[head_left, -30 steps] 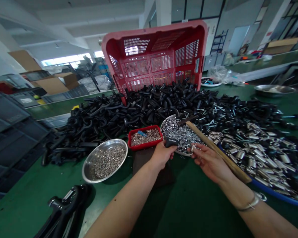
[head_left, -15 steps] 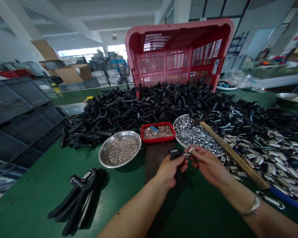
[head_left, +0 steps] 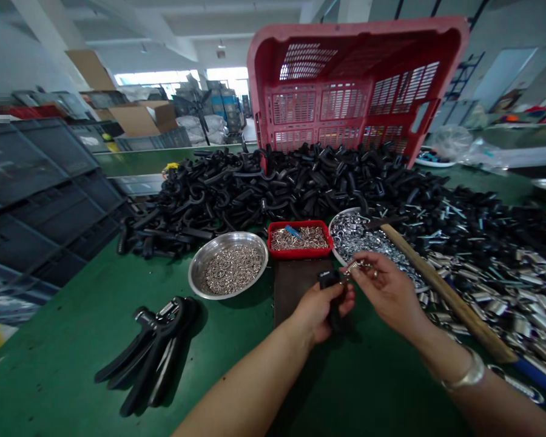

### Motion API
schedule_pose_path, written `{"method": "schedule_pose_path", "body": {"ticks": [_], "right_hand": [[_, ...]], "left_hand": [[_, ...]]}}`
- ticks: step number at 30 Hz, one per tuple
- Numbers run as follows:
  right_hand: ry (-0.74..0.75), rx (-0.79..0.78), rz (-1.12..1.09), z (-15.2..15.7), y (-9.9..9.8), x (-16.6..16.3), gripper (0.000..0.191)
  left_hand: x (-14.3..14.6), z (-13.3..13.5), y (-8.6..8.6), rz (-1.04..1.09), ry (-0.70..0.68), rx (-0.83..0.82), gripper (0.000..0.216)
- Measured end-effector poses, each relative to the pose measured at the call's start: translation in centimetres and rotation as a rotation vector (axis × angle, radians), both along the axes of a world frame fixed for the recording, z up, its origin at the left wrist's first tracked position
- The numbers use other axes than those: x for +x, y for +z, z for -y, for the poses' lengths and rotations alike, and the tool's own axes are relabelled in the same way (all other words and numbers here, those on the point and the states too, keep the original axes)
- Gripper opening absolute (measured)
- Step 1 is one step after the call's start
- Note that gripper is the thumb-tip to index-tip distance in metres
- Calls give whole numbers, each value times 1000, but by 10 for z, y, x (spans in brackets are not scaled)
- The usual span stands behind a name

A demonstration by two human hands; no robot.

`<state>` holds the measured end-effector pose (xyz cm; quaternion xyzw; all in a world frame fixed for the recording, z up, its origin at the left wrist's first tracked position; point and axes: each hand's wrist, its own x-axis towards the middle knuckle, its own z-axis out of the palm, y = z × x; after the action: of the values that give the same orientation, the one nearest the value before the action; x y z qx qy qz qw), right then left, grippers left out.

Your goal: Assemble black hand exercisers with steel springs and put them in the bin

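My left hand [head_left: 321,306] is closed round a black plastic handle [head_left: 328,279] with small lettering on its end. Between the fingers of my right hand [head_left: 384,285] is a metal coil spring [head_left: 355,265], its near end touching or close to the black handle; the exact contact is too small to make out. Both hands are over the right edge of a dark flat plate [head_left: 289,291]. Beyond it stands a red tray [head_left: 300,254] of small metal pins with a blue piece on top. Left of the plate is a steel bowl [head_left: 195,282] of small metal parts.
Assembled black hand grips [head_left: 148,358] lie at the left front. A white dish of shiny parts [head_left: 368,237], a wooden-handled hammer [head_left: 450,294] and loose springs [head_left: 523,309] are on the right. Behind, black handles [head_left: 236,194] are heaped before a tipped red crate [head_left: 359,30]. Grey bins [head_left: 40,176] stand left.
My right hand has turned, and the spring now slants up to the right from the black handle. The whole view has shifted slightly. My left hand keeps its hold.
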<state>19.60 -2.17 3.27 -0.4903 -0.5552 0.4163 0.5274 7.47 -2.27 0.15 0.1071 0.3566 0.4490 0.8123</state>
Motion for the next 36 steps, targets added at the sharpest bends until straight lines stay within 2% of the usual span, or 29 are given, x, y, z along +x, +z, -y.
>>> {"method": "schedule_pose_path", "body": {"ticks": [5, 13, 19, 23, 29, 36], "right_hand": [[170, 27, 75, -8, 10, -2, 30], [248, 19, 123, -10, 7, 0, 29], [225, 5, 68, -10, 10, -2, 29], [215, 57, 128, -10, 8, -3, 27], [225, 27, 105, -11, 7, -1, 30], [226, 88, 223, -10, 14, 0, 29]], "left_hand": [[-11, -5, -2, 74, -114, -43, 13], [-13, -5, -2, 118, -222, -15, 14], [-16, -6, -4, 147, -239, -37, 14], [-17, -7, -5, 158, -238, -49, 13], [-18, -8, -5, 160, -228, -66, 13], [-19, -8, -7, 203, -240, -54, 14]]}}
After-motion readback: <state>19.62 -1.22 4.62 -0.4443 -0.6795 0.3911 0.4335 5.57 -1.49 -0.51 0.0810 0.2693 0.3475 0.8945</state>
